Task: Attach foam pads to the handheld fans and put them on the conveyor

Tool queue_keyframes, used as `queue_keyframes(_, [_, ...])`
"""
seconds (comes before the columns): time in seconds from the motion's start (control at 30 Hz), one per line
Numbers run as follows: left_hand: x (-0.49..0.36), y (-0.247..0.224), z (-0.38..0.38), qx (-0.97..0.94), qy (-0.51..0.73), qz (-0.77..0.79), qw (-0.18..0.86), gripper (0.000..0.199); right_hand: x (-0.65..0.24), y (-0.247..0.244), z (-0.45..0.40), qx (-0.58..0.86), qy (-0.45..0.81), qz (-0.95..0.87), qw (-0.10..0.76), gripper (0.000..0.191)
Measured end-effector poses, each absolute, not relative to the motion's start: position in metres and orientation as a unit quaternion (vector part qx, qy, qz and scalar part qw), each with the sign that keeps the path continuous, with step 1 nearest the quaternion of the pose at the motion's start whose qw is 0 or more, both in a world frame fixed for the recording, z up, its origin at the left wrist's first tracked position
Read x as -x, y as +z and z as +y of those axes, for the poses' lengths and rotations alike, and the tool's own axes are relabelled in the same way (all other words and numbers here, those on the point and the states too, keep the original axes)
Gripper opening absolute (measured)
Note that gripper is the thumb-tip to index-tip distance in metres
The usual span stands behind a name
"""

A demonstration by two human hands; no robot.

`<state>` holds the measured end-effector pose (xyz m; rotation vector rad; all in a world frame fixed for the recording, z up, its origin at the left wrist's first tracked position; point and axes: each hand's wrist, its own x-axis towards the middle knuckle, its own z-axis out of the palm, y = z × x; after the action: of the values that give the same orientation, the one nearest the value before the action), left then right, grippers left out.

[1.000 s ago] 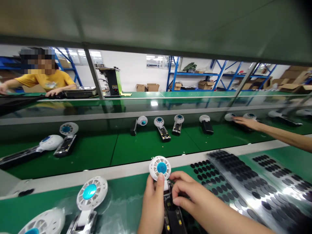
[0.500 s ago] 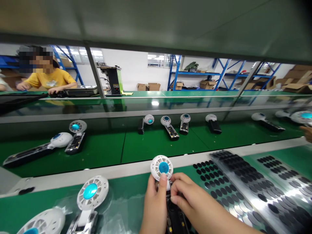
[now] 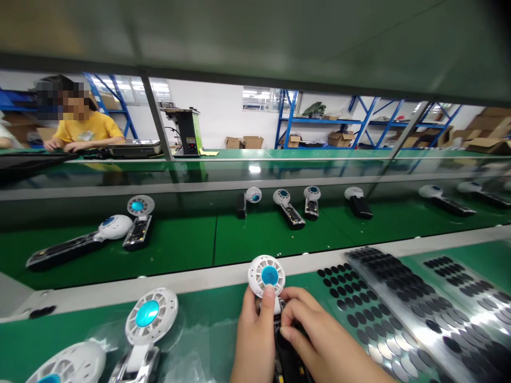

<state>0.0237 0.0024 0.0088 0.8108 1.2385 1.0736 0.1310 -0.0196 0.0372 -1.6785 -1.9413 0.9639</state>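
Observation:
A small handheld fan (image 3: 264, 264), with a round white slotted head, a blue centre and a dark body, stands upright in my hands. My left hand (image 3: 257, 327) is closed around its neck, the thumb pressed just below the blue centre. My right hand (image 3: 309, 327) has its bent fingertips pinched against the upper body on the right side; what lies right under them is hidden. Left of my hands, a similar fan (image 3: 149, 316) with a shiny lower frame rests on the bench. Another fan head (image 3: 75, 361) is cut off at the lower left corner.
Beyond a pale rail (image 3: 191, 280), a green conveyor belt (image 3: 239, 250) carries several fans. Sheets of round black stickers (image 3: 351, 292) lie right of my hands. Clear plastic film (image 3: 195, 340) lies to the left. A shelf hangs overhead. A co-worker in yellow (image 3: 90, 127) sits across.
The fans on the belt have shifted to the right. Another person's hand and a fan at the right edge are out of view. My hands keep nearly the same grip.

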Motion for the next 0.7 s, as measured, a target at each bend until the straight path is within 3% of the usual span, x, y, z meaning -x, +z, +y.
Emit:
queue_keyframes(0.3, [-0.022, 0.009, 0.002, -0.353, 0.464, 0.531, 0.614, 0.046, -0.131, 0.023, -0.028, 0.601, 0.280, -0.708, 0.241, 0.015])
queue_keyframes(0.37, [-0.021, 0.008, 0.003, -0.353, 0.452, 0.525, 0.629, 0.049, -0.133, 0.019, -0.027, 0.602, 0.304, -0.695, 0.251, 0.020])
queue_keyframes(0.5, [-0.021, 0.001, 0.004, -0.325, 0.463, 0.518, 0.642, 0.056, -0.135, 0.011, -0.023, 0.622, 0.411, -0.610, 0.270, 0.051])
queue_keyframes(0.7, [-0.020, -0.013, 0.004, -0.364, 0.471, 0.534, 0.601, 0.061, -0.133, 0.010, -0.019, 0.583, 0.485, -0.587, 0.284, 0.049])
